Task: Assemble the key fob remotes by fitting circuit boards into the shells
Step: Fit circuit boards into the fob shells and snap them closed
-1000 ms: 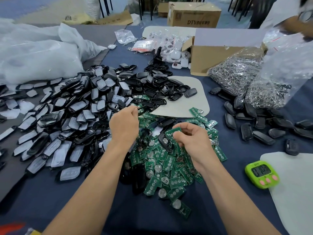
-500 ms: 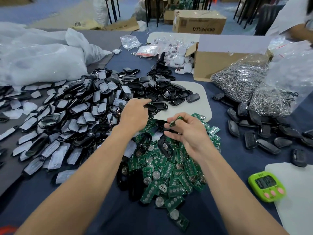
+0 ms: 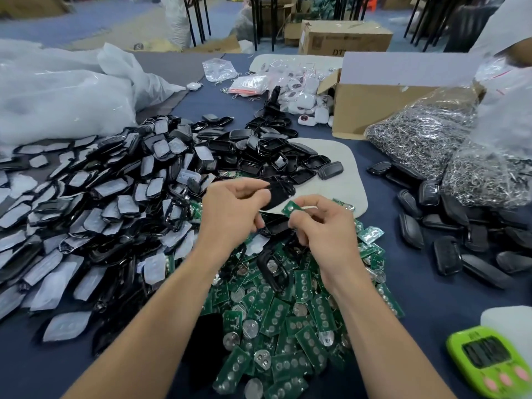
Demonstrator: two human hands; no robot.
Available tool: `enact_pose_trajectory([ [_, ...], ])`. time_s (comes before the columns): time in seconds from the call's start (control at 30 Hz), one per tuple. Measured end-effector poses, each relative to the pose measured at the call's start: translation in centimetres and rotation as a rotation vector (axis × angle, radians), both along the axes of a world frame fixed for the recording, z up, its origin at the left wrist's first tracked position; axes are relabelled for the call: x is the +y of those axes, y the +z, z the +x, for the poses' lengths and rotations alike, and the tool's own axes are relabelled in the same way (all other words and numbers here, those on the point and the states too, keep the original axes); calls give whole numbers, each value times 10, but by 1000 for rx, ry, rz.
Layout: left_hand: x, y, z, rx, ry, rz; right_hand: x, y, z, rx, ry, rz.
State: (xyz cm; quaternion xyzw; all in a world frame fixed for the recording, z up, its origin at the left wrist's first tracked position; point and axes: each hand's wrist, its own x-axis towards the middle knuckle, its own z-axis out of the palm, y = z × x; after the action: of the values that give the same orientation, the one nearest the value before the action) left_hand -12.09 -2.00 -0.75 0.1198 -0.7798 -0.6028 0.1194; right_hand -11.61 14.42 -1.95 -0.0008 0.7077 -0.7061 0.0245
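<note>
pinching a black shell [image 3: 278, 194] by its edge, the left hand [image 3: 233, 210] hides its near end; the right hand [image 3: 326, 226] pinches a green board [image 3: 290, 210] just beside it, over the board pile [image 3: 288, 326]. box [image 3: 345, 36] print shows only "dt", cut off by a nearer box; timer [image 3: 489, 361] digits are blurred. half a second ago the left hand was down at the shell pile [image 3: 267, 151].

Glossy black plastic key fob shells [image 3: 267, 156] are gleaming beside green circuit boards [image 3: 288, 321] carrying shiny metal coin cells [image 3: 250, 328] on matt navy cloth [image 3: 417, 298].
</note>
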Motion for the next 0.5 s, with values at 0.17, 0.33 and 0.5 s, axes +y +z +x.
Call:
enact_pose_trajectory([
  [0.17,6,-8,10,22,-85,119,0,-3,-2,7,27,-82],
  [0.33,9,-14,10,-14,-202,167,3,-9,-9,56,-95,28],
  [0.5,7,-16,8,-1,-224,241,8,-5,-14,52,-102,-143],
])
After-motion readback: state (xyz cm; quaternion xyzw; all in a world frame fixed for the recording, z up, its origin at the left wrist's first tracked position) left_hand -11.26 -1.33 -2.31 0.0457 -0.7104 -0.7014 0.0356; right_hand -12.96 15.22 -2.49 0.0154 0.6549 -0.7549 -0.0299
